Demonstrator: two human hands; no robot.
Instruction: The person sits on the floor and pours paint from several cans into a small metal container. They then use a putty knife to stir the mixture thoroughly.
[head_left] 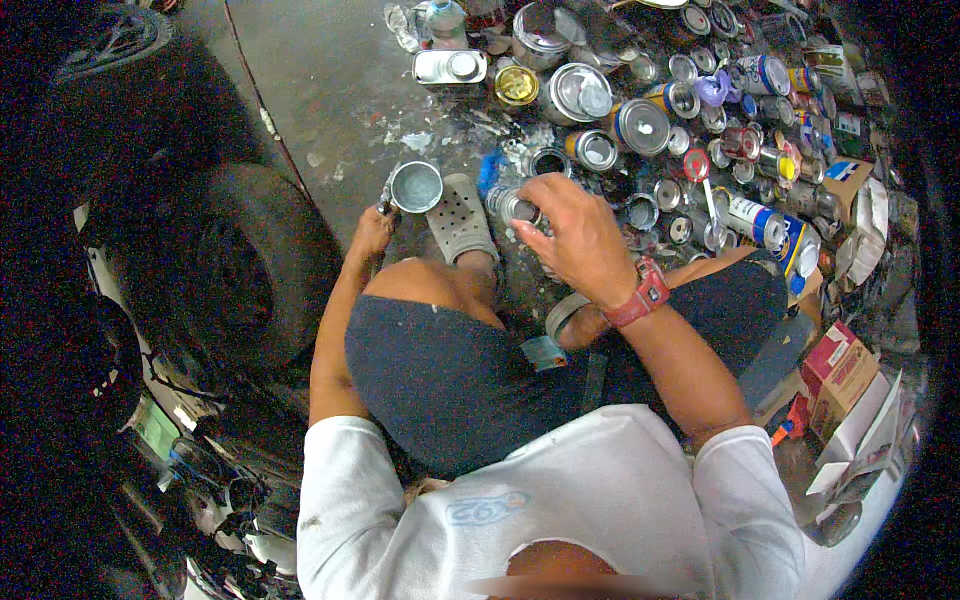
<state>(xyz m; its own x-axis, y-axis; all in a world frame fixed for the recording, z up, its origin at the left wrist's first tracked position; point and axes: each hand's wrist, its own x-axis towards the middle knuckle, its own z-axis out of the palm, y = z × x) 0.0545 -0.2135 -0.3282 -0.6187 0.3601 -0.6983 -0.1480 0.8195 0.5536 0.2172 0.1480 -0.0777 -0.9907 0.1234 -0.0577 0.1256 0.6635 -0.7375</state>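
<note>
My left hand (375,232) is closed around a metal handle part below a round open cup (416,187) with grey liquid inside. The cup and handle look like a paint spray gun. Ahead of my lap, my right hand (578,232) grips a small clear ridged container (512,207); whether it is a bottle or a jar I cannot tell. Its rim lies partly behind my fingers. The cup and the container are apart, with my grey clog (462,220) between and below them. A blue crumpled piece (489,172) lies just beyond the clear container.
Many paint cans, among them a large lidded can (578,94) and a yellow-rimmed can (516,86), crowd the floor ahead and right. A rectangular metal tin (450,67) is farther off. A vehicle tyre (240,270) stands at left. Cardboard boxes (838,365) are at right.
</note>
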